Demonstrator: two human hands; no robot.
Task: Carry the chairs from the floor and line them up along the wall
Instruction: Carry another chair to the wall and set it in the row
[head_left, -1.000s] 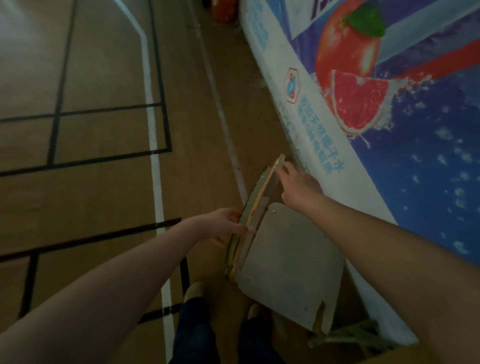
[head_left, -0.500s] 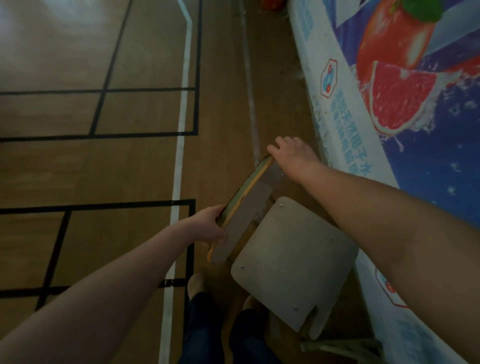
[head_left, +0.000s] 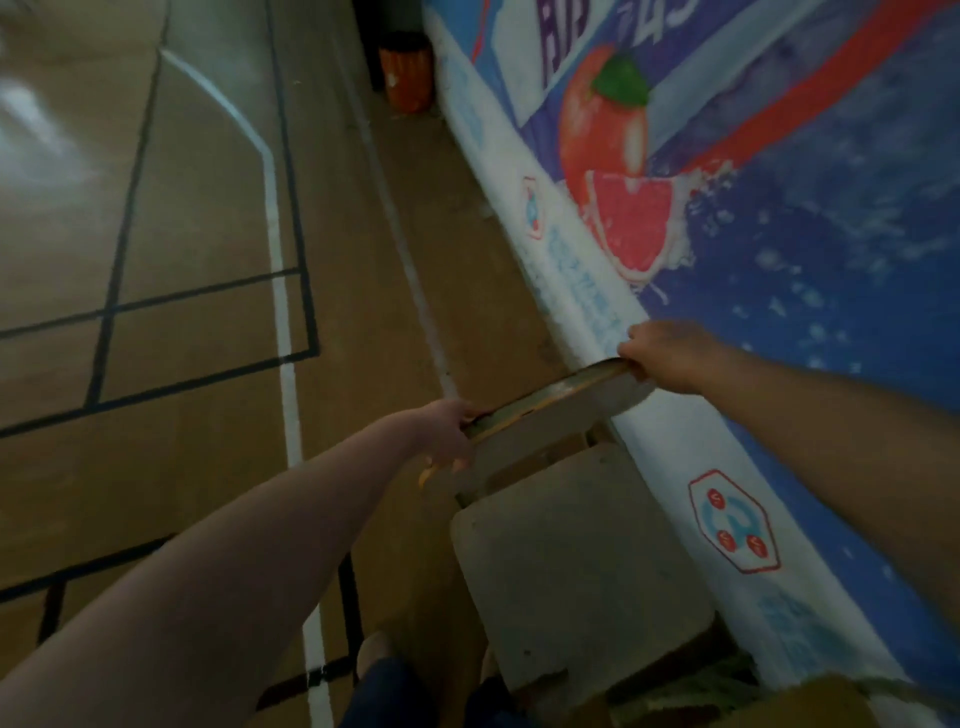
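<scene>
Black and white court lines (head_left: 283, 291) were marked across the wooden floor (head_left: 197, 218). The left end of the backrest (head_left: 550, 402) was gripped by the left hand (head_left: 447, 431), fingers curled round its edge. The chair (head_left: 571, 561) was held just beside the printed wall banner (head_left: 779, 218); its legs were hidden. The backrest's right end was clasped by the right hand (head_left: 667, 358), near the banner's white strip.

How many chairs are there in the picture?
1. The chair is beside the banner wall, with the left hand and right hand gripping the ends of its backrest. Something blurry at the bottom right corner may be another.
</scene>
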